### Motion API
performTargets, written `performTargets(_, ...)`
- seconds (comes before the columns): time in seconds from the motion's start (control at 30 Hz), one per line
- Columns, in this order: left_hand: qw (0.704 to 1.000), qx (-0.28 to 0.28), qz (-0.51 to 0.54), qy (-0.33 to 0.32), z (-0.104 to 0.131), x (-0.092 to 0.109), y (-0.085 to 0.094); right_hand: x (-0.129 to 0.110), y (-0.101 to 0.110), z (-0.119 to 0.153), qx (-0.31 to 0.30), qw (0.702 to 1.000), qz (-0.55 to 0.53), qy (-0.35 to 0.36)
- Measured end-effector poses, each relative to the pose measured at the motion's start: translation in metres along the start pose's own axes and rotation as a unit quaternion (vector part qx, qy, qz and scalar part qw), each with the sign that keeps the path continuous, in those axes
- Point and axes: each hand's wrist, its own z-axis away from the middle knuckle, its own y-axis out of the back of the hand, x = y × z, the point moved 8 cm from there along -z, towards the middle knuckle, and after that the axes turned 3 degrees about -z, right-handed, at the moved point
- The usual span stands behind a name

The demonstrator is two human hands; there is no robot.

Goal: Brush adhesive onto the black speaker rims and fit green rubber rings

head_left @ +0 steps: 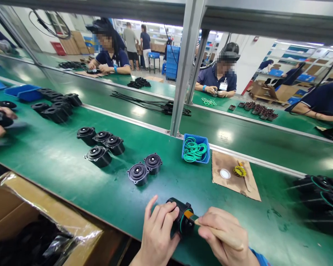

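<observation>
green bench [72,170], spanning the view, with a cardboard box [22,207] at 8 o'clock. blue tray [196,148] of green rings near centre; loose black housings [138,173] at 10 o'clock of the hands. black housing [180,220] at 6 o'clock, lying on its side, gripped by the left hand [158,232], fingers curled over it. right hand [224,236] pinches a wooden brush [211,229], tip on the green ring. best worked with light, even strokes, housing held steady. both wrists low, palms turned inward.
</observation>
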Motion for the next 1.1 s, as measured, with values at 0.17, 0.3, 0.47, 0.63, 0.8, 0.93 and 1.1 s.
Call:
performTargets(0.17,1.000,-0.015,0.003,-0.020,0.000,0.004,-0.001,-0.008,-0.004,-0.002,-0.013,0.999,-0.043,0.016)
performTargets(0.3,1.000,-0.006,0.000,-0.007,-0.002,0.005,0.001,0.007,0.004,-0.006,0.004,1.000,-0.013,-0.015)
performTargets(0.47,1.000,-0.004,-0.014,-0.001,-0.005,0.006,0.001,0.033,0.011,-0.001,0.041,0.994,0.013,-0.098)
performTargets(0.63,1.000,0.016,0.010,0.018,-0.006,0.005,0.003,0.021,0.002,-0.001,0.022,0.997,-0.018,-0.065)
performTargets(0.8,0.998,0.002,0.048,0.045,-0.005,0.000,0.000,0.003,-0.008,-0.001,-0.026,0.998,-0.052,0.023)
performTargets(0.93,0.996,-0.034,0.058,0.058,-0.007,-0.003,-0.007,0.000,-0.018,0.006,-0.092,0.994,-0.042,0.042)
performTargets(1.1,0.993,-0.066,0.070,0.068,-0.011,-0.006,-0.014,-0.017,-0.023,0.010,-0.134,0.982,0.029,0.126)
